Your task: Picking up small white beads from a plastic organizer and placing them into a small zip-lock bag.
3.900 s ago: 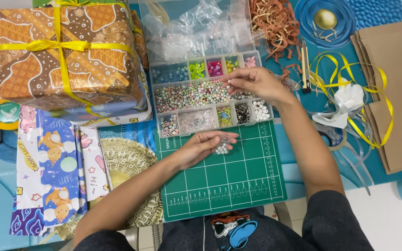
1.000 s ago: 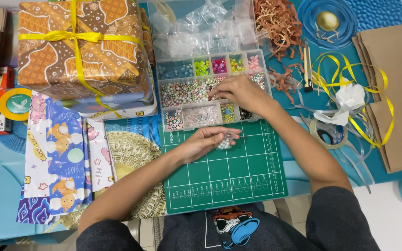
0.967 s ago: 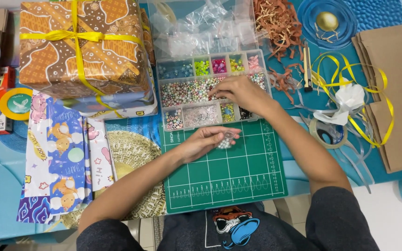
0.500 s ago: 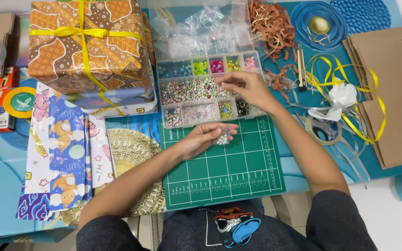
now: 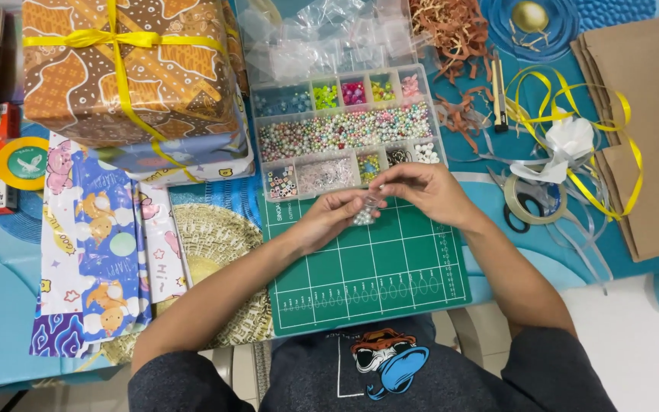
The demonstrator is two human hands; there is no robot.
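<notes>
The small clear bag [image 5: 365, 212] pinched between the left hand [image 5: 331, 220] and the right hand [image 5: 425, 192] is mostly covered by fingers, and the pale beads inside are too small to count. Whatever the right fingertips [image 5: 379, 185] grip is too small to tell. The wrapped gift box [image 5: 127, 69] and the brown paper bags [image 5: 650, 130] are cut off by the frame's edges.

A small clear plastic bag [image 5: 365, 213] partly filled with pale, pearl-like beads is held above the far edge of the green cutting mat [image 5: 368, 267], just near of the compartmented bead box [image 5: 348, 130]. Its mouth is pinched between both hands; the beads are gathered at its lower end.
</notes>
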